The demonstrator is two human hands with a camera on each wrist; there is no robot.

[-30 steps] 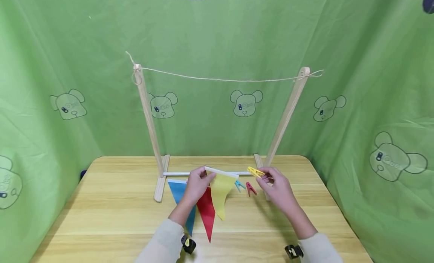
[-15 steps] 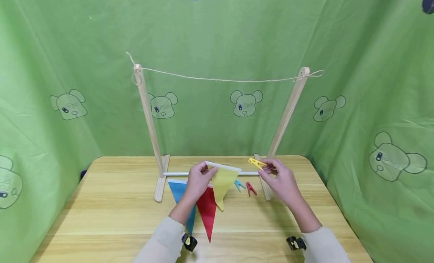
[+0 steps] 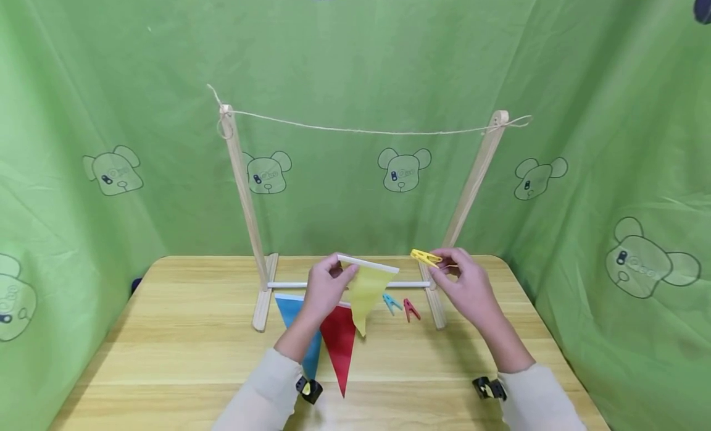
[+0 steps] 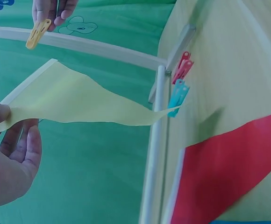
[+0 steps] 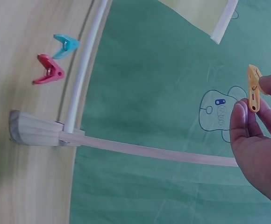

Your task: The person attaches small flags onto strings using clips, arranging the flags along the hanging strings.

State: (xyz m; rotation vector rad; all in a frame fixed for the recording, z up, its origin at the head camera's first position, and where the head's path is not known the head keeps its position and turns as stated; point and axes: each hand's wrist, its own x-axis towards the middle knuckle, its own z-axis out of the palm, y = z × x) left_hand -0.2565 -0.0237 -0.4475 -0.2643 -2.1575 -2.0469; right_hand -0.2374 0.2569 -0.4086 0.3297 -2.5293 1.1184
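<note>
My left hand pinches a yellow triangular pennant at one end of its white top band; the pennant's tip hangs down. To its right, my right hand holds a yellow clothespin between thumb and fingers, apart from the pennant. In the right wrist view the clothespin sits at the fingertips. A red pennant and a blue pennant lie on the table below my left hand, which partly covers them. A blue clothespin and a red clothespin lie between the hands.
Behind the hands stands a wooden frame with a left post and a right post. A string runs between the post tops, sagging slightly. A white rod joins the feet on the wooden table. Green cloth surrounds it.
Both hands have risen and moved slightly forward, carrying the yellow pennant and the yellow clothespin up off the table. The right hand has also shifted a little right. The other pennants and clothespins stayed put.
</note>
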